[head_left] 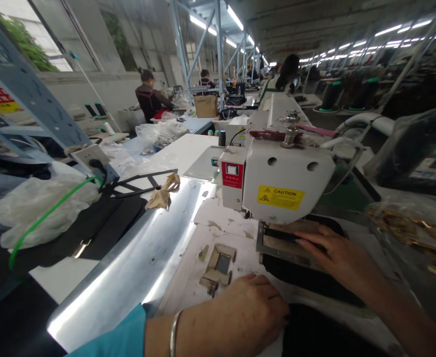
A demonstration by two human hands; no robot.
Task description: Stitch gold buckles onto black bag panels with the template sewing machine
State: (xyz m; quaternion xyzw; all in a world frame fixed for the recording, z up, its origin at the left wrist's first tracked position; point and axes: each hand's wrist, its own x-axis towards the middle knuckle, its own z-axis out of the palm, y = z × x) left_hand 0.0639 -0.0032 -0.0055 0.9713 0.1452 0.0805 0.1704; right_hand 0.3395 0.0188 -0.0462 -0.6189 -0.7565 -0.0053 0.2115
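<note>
My left hand (253,310), a silver bangle at its wrist, is closed at the edge of a black fabric piece (322,334) at the bottom; its fingertips are hidden. Under the sewing machine head (285,173), my right hand (327,250) pinches a black strip (283,234). The strip lies inside a rectangular metal frame (261,243). Beneath the frame a larger black panel (299,275) rests on the work surface. Left of it is a worn cardboard template (212,275) with a rectangular opening, taped to the pale surface.
A shiny metal sheet (139,258) slopes along the left, with crumpled brown tape (162,196) on it. Plastic bags (50,203) and black fabric lie farther left. Bagged gold-coloured hardware (418,228) sits at right. Other people work at machines farther back.
</note>
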